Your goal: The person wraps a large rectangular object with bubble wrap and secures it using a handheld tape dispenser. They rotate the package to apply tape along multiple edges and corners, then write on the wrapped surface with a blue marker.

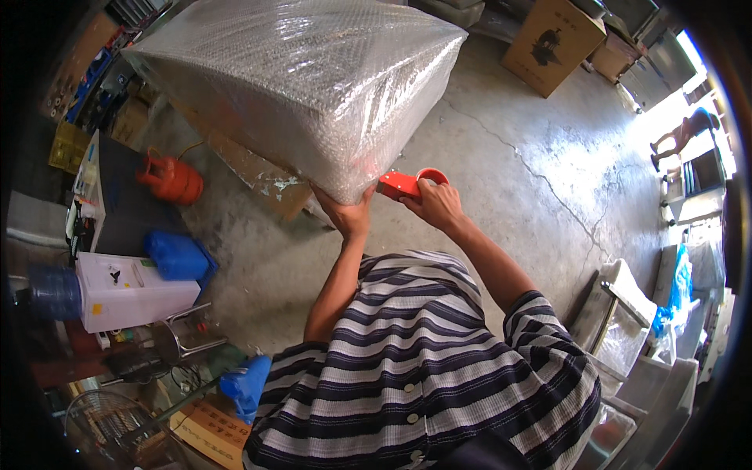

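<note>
A large box in bubble wrap (313, 86) fills the far left-centre, directly ahead of the person, one corner pointing near. Glossy clear film covers it. Its contents cannot be made out. It looks bulky, probably awkward rather than easy to swing; the surface is likely soft and slippery over a firm shape, perhaps fragile inside. The lower edges and corners seem the best hold, with a hand on each side.

The left hand (348, 215) cups the near lower corner, thumb and fingers on either side of it. Just to the right, the right hand (437, 204) has its fingers curled around a red tape dispenser (399, 184), whose front end points at that corner.

Below the box, at left, is a flat piece of cardboard (258, 176). Further left, an orange gas cylinder (176, 180) stands on the concrete floor (501, 141); nearer is a blue container (176, 254). A brown carton (552, 47) stands far right.
</note>
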Demonstrator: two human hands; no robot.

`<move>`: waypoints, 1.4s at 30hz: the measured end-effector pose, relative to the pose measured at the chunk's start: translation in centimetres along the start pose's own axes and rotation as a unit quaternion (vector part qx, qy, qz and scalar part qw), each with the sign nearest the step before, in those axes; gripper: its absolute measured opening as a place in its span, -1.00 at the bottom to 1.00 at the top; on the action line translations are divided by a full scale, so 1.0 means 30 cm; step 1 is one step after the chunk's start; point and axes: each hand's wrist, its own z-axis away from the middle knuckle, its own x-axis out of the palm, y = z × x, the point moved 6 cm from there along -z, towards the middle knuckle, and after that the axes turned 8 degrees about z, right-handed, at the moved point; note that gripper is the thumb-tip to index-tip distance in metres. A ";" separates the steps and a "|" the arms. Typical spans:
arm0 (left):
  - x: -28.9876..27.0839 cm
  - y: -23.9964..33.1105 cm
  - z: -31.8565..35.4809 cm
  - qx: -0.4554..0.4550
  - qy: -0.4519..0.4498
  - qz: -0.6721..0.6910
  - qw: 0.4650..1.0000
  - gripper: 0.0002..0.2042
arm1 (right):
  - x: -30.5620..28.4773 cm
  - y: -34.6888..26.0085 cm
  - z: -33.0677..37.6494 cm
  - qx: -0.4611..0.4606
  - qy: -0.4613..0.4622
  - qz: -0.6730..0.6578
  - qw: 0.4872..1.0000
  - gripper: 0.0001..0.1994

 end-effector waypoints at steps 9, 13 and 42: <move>0.009 -0.012 0.019 -0.045 0.008 0.001 0.999 0.33 | 0.001 -0.045 0.059 0.155 -0.011 -0.089 0.984 -0.45; 0.007 -0.022 0.018 -0.052 0.004 0.018 0.998 0.30 | -0.007 -0.100 0.095 0.232 -0.030 -0.149 0.961 -0.45; -0.003 -0.013 0.018 -0.137 0.017 0.036 0.990 0.26 | 0.145 -0.136 0.126 0.386 -0.153 -0.452 0.789 -0.45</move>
